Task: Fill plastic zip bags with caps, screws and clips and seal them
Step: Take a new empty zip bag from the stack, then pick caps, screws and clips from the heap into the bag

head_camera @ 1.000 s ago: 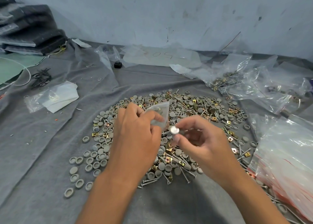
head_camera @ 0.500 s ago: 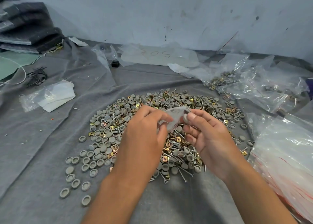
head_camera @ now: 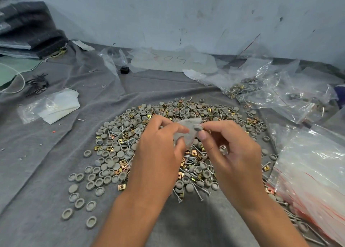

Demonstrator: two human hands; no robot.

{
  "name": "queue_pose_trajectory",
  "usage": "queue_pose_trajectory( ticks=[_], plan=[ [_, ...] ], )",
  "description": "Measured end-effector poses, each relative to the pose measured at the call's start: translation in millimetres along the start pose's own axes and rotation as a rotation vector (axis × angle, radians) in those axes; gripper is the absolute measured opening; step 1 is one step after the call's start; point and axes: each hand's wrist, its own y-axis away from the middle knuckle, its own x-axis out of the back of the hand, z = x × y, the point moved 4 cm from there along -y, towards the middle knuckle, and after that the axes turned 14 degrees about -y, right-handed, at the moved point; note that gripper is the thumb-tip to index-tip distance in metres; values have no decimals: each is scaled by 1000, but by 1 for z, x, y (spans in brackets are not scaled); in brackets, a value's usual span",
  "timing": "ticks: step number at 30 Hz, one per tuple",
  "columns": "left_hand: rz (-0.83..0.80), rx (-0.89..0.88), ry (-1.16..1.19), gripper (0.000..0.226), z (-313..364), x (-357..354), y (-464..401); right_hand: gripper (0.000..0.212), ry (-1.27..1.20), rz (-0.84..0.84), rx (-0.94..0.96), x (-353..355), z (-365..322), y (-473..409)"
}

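Note:
A small clear zip bag hangs above a wide heap of grey caps, silver screws and brass clips on the grey cloth. My left hand pinches the bag's left side between thumb and fingers. My right hand pinches a grey cap at the bag's top right edge. Whether the cap is inside the bag's mouth I cannot tell. The bag's lower part is hidden behind my left thumb.
A stack of empty zip bags with red seal lines lies at the right. Crumpled bags holding parts sit at the back right. A white packet in plastic and dark wire pieces lie at the left. Dark folded fabric fills the far left corner.
My right hand has brought the grey cap up from beside the bag to its top edge. Both hands have drawn closer together around the bag.

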Motion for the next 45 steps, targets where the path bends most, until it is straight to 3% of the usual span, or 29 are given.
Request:
queue_pose_trajectory(
  ticks=[2, 6, 13, 19, 24, 30, 36, 38, 42, 45],
  plan=[
    [-20, -18, -11, 32, 1, -1, 1, 9, 139, 0, 116, -1, -3, 2],
    [-33, -68, -14, 50, 6, -1, 1, 14, 223, 22, 144, -5, -3, 5],
    [-24, -73, -7, 49, 7, -1, 2, 12, 196, 55, 140, -2, -5, 7],
    [-35, -93, -22, 53, 10, -1, 3, 12, 125, 45, 248, -3, -14, 6],
    [-21, -96, -31, 50, 12, 0, 3, 23, 179, 58, 179, -3, -10, 5],
    [-14, -91, -16, 47, 10, -1, 2, 23, 184, 10, 249, -9, -13, 6],
    [57, -14, -15, 53, 0, 8, -2, 12, 156, 24, 73, 1, -2, 3],
    [176, 39, -12, 54, -7, 18, -4, 16, 187, -151, -57, 4, 12, 4],
    [389, 67, -18, 49, -12, 34, -6, 31, 347, -785, -299, -14, 38, 27],
    [317, 61, -29, 50, -13, 28, -6, 34, 439, -882, -238, -26, 37, 33]
  ],
)
